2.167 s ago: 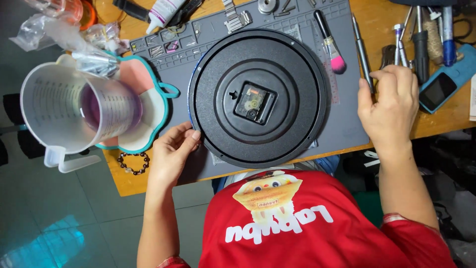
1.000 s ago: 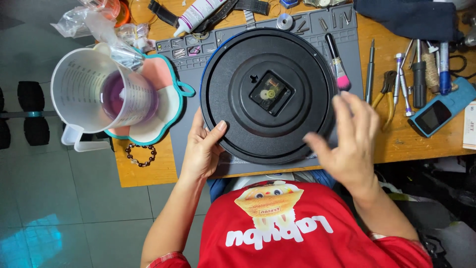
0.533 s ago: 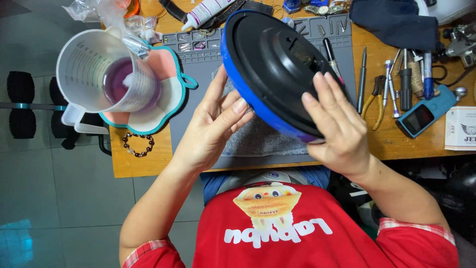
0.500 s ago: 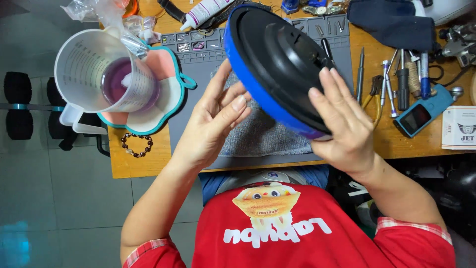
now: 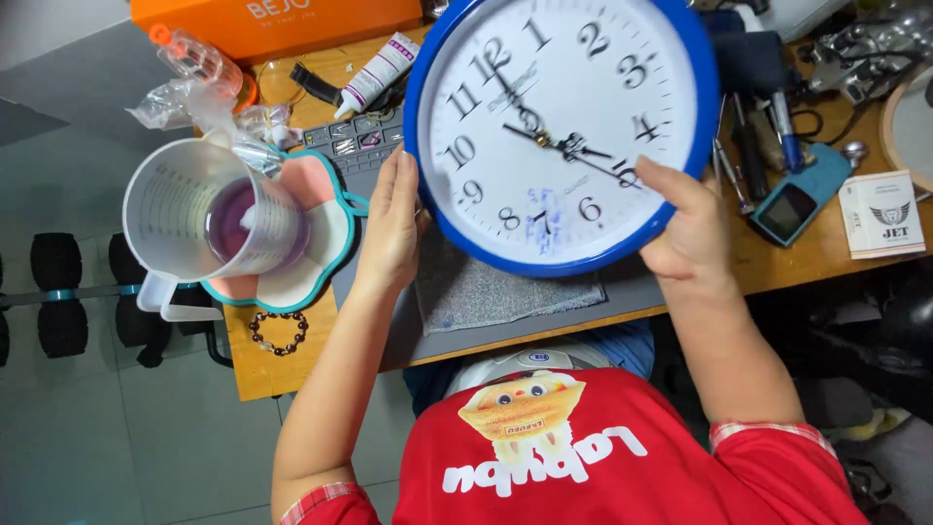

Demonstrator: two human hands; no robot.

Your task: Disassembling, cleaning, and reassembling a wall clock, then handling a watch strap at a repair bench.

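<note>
Blue-rimmed wall clock (image 5: pixel 559 126) (face up) gripped by left hand (image 5: pixel 391 228) and right hand (image 5: pixel 692 233).

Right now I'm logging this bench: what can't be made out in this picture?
Head view:
- Clock: back hidden, since its face is turned up; top rim cut by the frame edge.
- Left hand and right hand: fingertips hidden behind the clock.
- Mat: mostly covered by the clock.
- Jug: scale marks too small.

I've got the blue-rimmed wall clock (image 5: pixel 562 126) face-up btwn both hands: left hand (image 5: pixel 391 228) on its left edge, right hand (image 5: pixel 688 233) at lower right, above the grey mat (image 5: pixel 505 292).
</note>
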